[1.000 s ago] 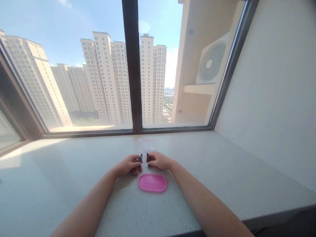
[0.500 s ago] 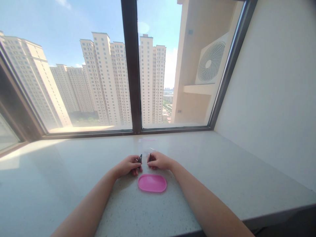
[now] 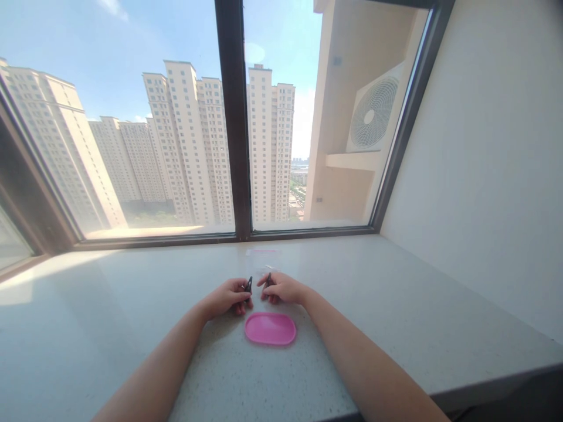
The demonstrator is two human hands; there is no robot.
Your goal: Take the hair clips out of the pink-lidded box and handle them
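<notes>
Between the fingers of my left hand (image 3: 233, 296) is a small black clip (image 3: 249, 285), its tip pointing up. My right hand (image 3: 278, 287) pinches another small dark piece (image 3: 268, 279), largely hidden by the fingers. The two hands are a short gap apart, above the light stone sill. Nearer to me than both hands, a pink oval tray (image 3: 270, 329) lies flat with nothing visible in it. Just beyond the hands lies a clear plastic bag (image 3: 263, 258) with a pink strip along its far edge.
The speckled sill (image 3: 132, 305) runs up to a dark window frame (image 3: 153, 239). A white wall (image 3: 492, 176) stands at the right. The sill's front edge (image 3: 497, 381) crosses the lower right.
A finger of my right hand now reaches out further toward the left hand. The left hand has barely moved and still holds its clip.
</notes>
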